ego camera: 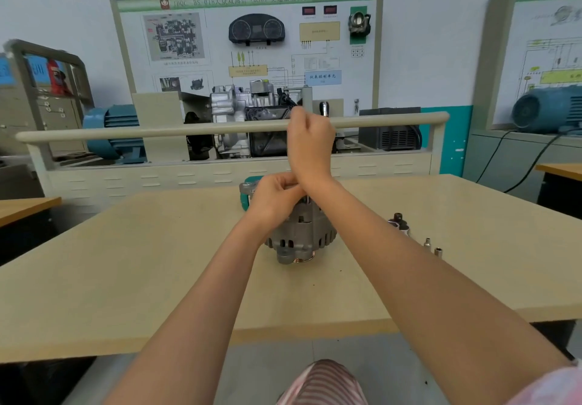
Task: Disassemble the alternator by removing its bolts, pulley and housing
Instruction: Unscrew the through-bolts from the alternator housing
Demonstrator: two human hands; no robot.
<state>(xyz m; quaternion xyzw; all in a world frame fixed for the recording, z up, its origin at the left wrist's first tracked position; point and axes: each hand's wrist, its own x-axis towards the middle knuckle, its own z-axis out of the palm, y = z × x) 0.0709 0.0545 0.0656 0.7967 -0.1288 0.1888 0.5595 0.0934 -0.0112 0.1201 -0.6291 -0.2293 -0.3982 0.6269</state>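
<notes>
A training workshop lay behind the scene: a wall display board [245, 42] printed with an instrument cluster and wiring diagrams, a cutaway gearbox [248, 121] mounted in front of it, and blue electric motors [113, 133] to either side. In the foreground stood a pale wooden desk [126, 263] with a rounded rail [157, 130] along its far edge.

The alternator [299, 234] sat near the middle of the desk, pulley end [302, 260] towards the person, its grey finned housing partly hidden by both forearms. A green object [247, 193] lay just behind it.

The left hand [277, 196] rested on top of the alternator with its fingers curled around the upper part of the casing. The right hand [310, 140] was raised above it, wrist crossing over the left hand, fingers closed in a fist round the top of a thin tool shaft [306, 198] that ran down to the alternator; the tool's head was hidden inside the fist.

To the right of the alternator, well apart from it, a dark socket [398, 219] and a few small metal sockets [433, 246] stood in a loose row on the desk.
</notes>
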